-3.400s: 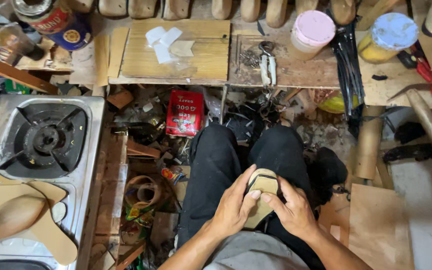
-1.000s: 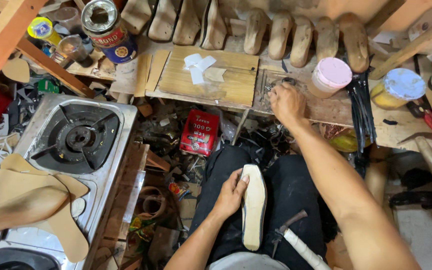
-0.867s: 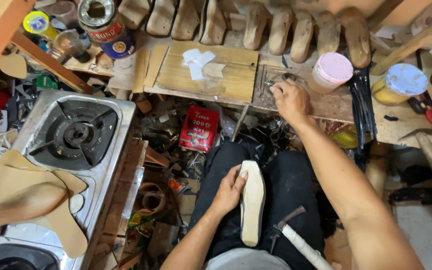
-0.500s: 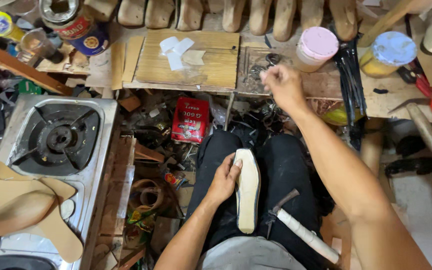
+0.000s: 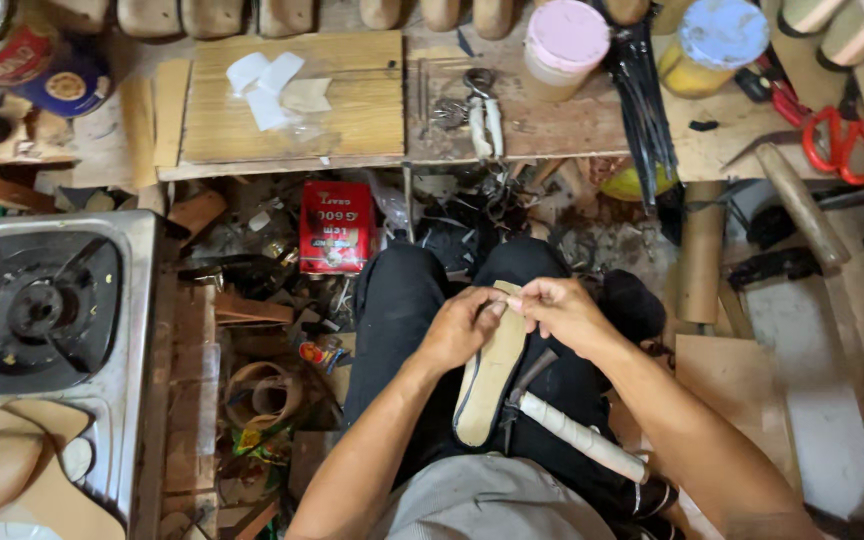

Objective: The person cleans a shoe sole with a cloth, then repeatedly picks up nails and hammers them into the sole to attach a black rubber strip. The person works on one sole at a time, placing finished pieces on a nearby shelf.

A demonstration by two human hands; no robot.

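Pale tan leather is what I see under both hands: a shoe insole (image 5: 489, 385) lying lengthwise along the lap, on black trousers, toe end pointing away from me. My left hand (image 5: 460, 328) comes in from the lower left with the forearm angled up, its fingers curled together over the insole's far end and pressing on it. My right hand (image 5: 564, 312) reaches across from the right, wrist bent inward, thumb and forefinger pinched together at the insole's tip, just touching the left fingers; whether something small sits in that pinch I cannot tell. A hammer (image 5: 572, 432) with a white-wrapped handle rests on the right thigh, its head beside the insole.

Past the knees, a red rectangular tin (image 5: 336, 227) with pale print lies among scraps on the floor. On the wooden bench (image 5: 372, 100) above stand a tub with a pink lid (image 5: 568, 40) and a yellow tub with a blue lid (image 5: 720, 38), with red-handled scissors (image 5: 837, 140) to the right. A gas burner (image 5: 37, 315) sits at the left.
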